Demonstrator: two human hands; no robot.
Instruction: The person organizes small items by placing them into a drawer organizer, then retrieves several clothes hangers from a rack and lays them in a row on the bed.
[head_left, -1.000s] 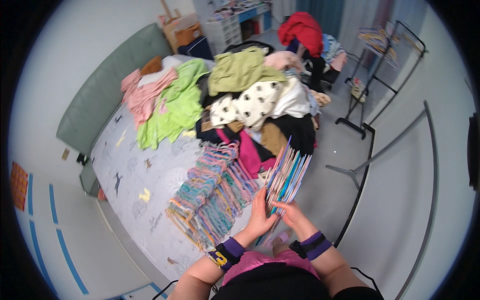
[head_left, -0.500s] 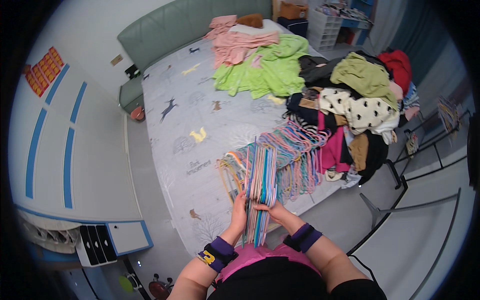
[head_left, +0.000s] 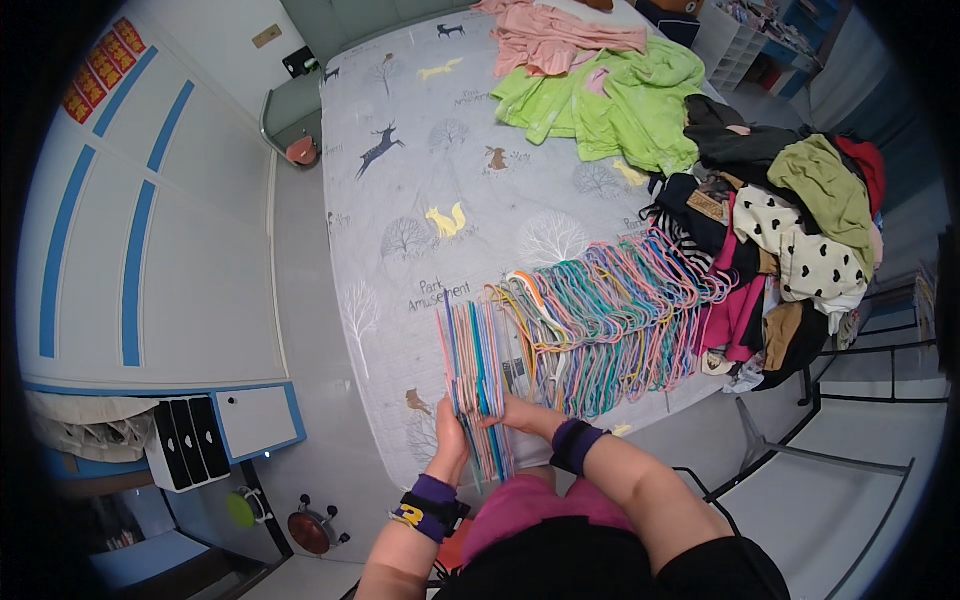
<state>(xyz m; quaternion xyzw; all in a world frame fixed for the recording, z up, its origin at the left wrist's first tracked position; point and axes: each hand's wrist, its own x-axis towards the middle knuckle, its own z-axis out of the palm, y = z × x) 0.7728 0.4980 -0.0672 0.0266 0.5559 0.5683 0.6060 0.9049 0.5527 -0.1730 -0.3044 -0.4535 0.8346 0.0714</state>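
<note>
Between my two hands is a bundle of thin coloured clothes hangers, in pinks, blues and white, standing on edge at the front of the bed. My left hand presses round the bundle's left side, and my right hand closes on its right side. Just right of the bundle, a long row of more hangers lies packed on the bed, their hooks turned every way. Purple wristbands circle both my forearms. The undersides of my fingers are partly hidden by the hangers.
The bed has a grey sheet printed with animals and trees. A heap of mixed clothes covers its right side. A green blanket and a pink cloth lie farther back. A metal rack stands at right.
My hands and the hanger bundle have moved left, away from in front of the hanger row, which now shows more fully. The view has shifted as well.
</note>
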